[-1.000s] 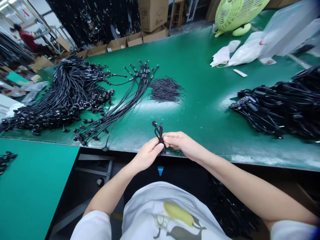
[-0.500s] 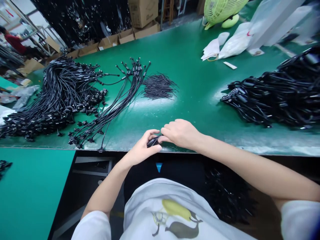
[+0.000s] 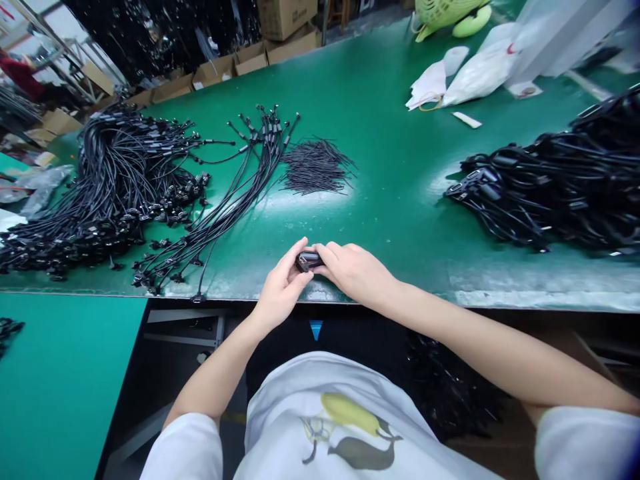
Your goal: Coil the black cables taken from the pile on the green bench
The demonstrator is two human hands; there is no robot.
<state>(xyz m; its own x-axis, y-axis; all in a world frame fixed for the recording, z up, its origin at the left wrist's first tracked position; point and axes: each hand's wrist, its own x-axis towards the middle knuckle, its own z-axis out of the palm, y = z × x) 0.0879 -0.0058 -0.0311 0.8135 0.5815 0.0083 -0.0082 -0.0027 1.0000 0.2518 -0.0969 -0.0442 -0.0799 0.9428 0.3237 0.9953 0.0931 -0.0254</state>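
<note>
Close to the table's front edge, both hands meet on a small folded black cable (image 3: 307, 261), whose metal-edged connector end faces left. The thumb and fingers of my left hand (image 3: 281, 285) close round its connector end. Wrapped on its other end is my right hand (image 3: 356, 272), hiding most of the length. Beyond the hands lies a pile of short thin black ties (image 3: 319, 167). To their left a loose bunch of black cables (image 3: 227, 207) stretches diagonally, with connectors at both ends.
A big heap of black cables (image 3: 120, 173) covers the left of the green table (image 3: 390, 180). Bundled black cables (image 3: 555, 187) are heaped at the right. White plastic bags (image 3: 483, 77) and a green fan (image 3: 443, 13) stand at the back right. Cardboard boxes (image 3: 250, 59) line the far edge.
My hands have shifted slightly up and the cable has turned, so its connector end now shows. My right fingers have come down around it. The view has tilted a little.
</note>
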